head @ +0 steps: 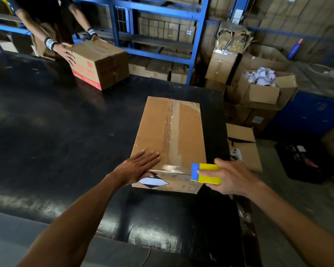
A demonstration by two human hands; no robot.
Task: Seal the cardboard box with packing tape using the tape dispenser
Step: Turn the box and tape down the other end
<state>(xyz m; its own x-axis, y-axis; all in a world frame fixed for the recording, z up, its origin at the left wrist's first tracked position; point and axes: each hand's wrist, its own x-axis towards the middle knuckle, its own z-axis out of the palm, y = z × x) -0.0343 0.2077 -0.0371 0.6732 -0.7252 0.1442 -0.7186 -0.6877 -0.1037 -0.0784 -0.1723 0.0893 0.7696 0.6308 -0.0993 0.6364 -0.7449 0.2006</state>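
Lying closed on the black table (66, 132), the taped cardboard box (189, 132) is pressed by the flat, open left hand (141, 162), while a yellow-and-blue tape dispenser (205, 174) is gripped by the right hand (229, 178) at its near corner.

a second person (46, 20) leans in at the far left edge of the black table (46, 132), both hands on a red-printed carton (102, 64) that sits on the tabletop. behind stands blue metal shelving (162, 31) stacked with brown boxes. to the right, on the floor, an open carton of white items (262, 81) rests on other boxes, near a torn, crumpled box (233, 37). a flat carton with a white object on it (243, 145) lies just beside the table, and a black crate (301, 160) sits further right.
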